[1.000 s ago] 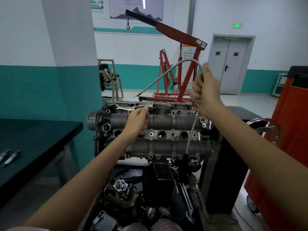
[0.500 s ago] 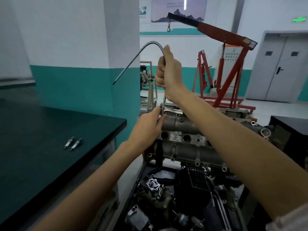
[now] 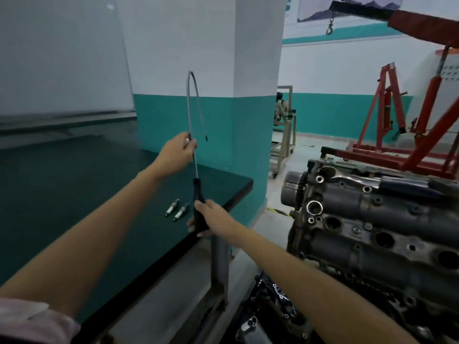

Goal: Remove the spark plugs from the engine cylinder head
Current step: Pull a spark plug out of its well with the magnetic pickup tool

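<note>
My right hand [image 3: 215,218] grips the black handle [image 3: 198,194] of a flexible pick-up tool, held upright over the corner of the dark green table [image 3: 74,194]. Its thin metal shaft [image 3: 191,100] rises, loops over and hangs back down to its tip [image 3: 206,138]. With my left hand [image 3: 178,153] I pinch the shaft above the handle. Two spark plugs [image 3: 176,209] lie side by side on the table just left of the handle. The grey cylinder head [image 3: 372,219], with its open plug holes, stands at the right, apart from both hands.
A white and teal pillar [image 3: 211,108] stands behind the table corner. A red engine crane [image 3: 409,135] is on the floor at the back right, with a metal stand [image 3: 284,125] beside the pillar. A ratchet [image 3: 372,181] lies on top of the head. Engine parts [image 3: 273,306] sit below.
Both hands have carried the tool left, from over the cylinder head to above the table corner. My right hand now holds the black handle and my left hand pinches the shaft.
</note>
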